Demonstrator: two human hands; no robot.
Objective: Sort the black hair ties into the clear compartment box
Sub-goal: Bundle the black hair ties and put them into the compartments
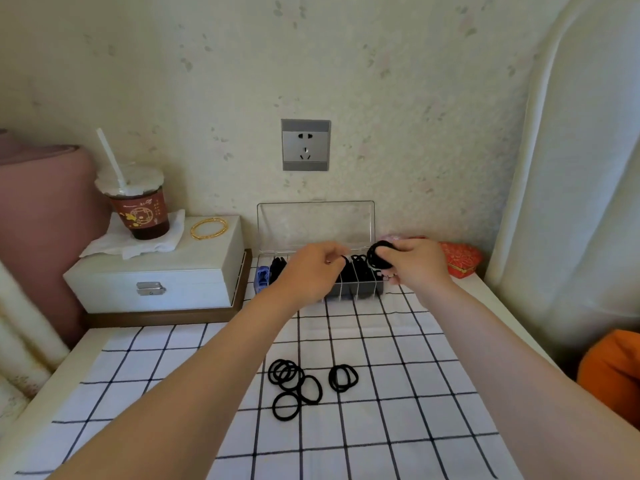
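both hands are up at the box (356,292), which sits at the back of the checked cloth (381,445) against the wall, with its clear lid (315,220) stood open. left hand (310,273) is over the middle compartments, fingers curled in, thumb and forefinger pinching one tie (344,260) right above the dividers. right hand (417,266) is at the box's right end, fingers wrapped round a bunch (377,256) of black ties, held as one thick ring just above the last compartment. several compartments have black ties in them, can't tell how many since the hands cover a lot of it. there's a small blue thing (261,277) at the box's left end, can't tell if it's inside or just beside.

the loose ties (289,375) lie on the cloth nearer the camera, between the two forearms: an overlapping cluster on the left with a couple more just below it, and a small stack (343,377) apart to the right.

left of the box is a white case (156,275) with a metal clasp. on top of it are gold bangles (209,228) and a cup (142,213) with a straw, standing on a napkin (114,242). socket (305,145) on the wall above the box. red pouch (462,259) just behind the right hand, curtain (571,168) on the far right.
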